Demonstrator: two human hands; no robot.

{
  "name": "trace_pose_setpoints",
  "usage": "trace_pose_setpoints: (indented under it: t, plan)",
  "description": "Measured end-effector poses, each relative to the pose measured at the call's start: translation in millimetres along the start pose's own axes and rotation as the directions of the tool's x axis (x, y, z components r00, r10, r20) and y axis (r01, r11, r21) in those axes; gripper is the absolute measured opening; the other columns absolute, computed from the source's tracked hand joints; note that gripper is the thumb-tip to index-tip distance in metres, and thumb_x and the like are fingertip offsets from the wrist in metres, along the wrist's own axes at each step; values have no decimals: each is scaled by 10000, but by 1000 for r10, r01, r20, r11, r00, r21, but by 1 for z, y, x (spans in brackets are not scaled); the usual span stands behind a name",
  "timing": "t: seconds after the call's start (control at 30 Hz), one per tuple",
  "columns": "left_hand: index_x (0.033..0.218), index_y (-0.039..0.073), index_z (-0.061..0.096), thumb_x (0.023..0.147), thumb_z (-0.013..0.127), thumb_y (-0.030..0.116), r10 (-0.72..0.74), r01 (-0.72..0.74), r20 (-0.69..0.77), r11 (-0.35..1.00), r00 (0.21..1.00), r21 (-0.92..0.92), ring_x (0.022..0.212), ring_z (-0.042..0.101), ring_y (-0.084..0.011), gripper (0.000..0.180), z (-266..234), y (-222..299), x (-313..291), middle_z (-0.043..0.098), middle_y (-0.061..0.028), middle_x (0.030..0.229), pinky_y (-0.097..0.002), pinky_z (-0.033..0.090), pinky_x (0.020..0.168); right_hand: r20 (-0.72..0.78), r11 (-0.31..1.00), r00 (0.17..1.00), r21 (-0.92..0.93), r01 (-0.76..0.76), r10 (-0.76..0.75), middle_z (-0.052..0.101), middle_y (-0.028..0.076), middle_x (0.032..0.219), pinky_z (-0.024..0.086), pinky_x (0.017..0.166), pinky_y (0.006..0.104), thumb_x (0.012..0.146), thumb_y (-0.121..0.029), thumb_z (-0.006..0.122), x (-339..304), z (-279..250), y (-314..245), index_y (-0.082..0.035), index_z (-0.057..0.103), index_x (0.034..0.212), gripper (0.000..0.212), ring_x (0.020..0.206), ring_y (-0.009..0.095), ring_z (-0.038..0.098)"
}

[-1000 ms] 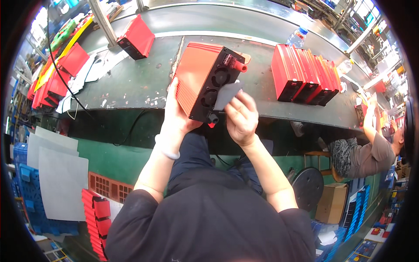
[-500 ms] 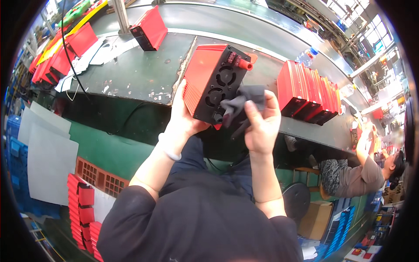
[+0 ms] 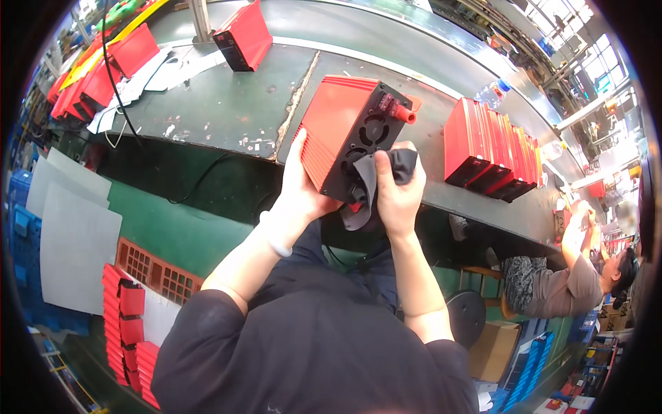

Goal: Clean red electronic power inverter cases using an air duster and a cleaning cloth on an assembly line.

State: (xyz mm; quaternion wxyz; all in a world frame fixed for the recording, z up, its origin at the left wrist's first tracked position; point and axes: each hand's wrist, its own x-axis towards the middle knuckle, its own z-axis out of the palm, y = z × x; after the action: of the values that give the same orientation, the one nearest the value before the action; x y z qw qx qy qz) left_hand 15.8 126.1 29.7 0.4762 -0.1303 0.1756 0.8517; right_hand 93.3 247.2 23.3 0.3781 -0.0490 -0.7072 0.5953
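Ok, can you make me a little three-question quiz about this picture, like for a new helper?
1. What is the right hand holding?
2. True or false: the left hand is empty.
3. Which wrist has the white band on it? A) right B) left C) both

Key:
1. A dark grey cloth.
2. False; it holds a red box with a black end.
3. B

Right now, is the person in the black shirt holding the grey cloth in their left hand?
No, the right hand grips the grey cloth, while the left hand holds the red box.
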Motion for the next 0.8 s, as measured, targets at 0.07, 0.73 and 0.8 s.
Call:
trace_pose_setpoints:
  t: [0.07, 0.73, 0.8]
  plan:
    - [1366, 138, 461, 905, 300, 634, -121, 251, 598, 958, 793, -140, 1207, 504, -297, 696, 0, 9, 0, 505, -114, 1346, -467, 401, 1003, 66, 999, 997, 16, 44, -45, 473, -33, 767, 383, 608, 218, 857, -84, 695, -8, 0, 1, -42, 502, 915, 206, 680, 52, 432]
    - [1308, 138, 521, 889, 419, 607, -105, 118, 227, 992, 968, -41, 1089, 574, -276, 637, -31, 3, 14, 581, -103, 1246, -443, 478, 898, -82, 995, 995, 76, 65, -59, 481, -4, 825, 406, 683, 206, 854, 6, 662, -5, -3, -1, -48, 443, 931, 239, 732, 62, 463]
    - [1305, 136, 524, 892, 421, 601, -119, 127, 123, 990, 985, -61, 1090, 570, -272, 631, -25, -1, 16, 584, -96, 1243, -441, 476, 902, -102, 994, 994, 105, 38, -27, 487, -15, 822, 402, 677, 187, 870, -10, 655, 1, -4, -1, -49, 445, 925, 220, 738, 36, 461]
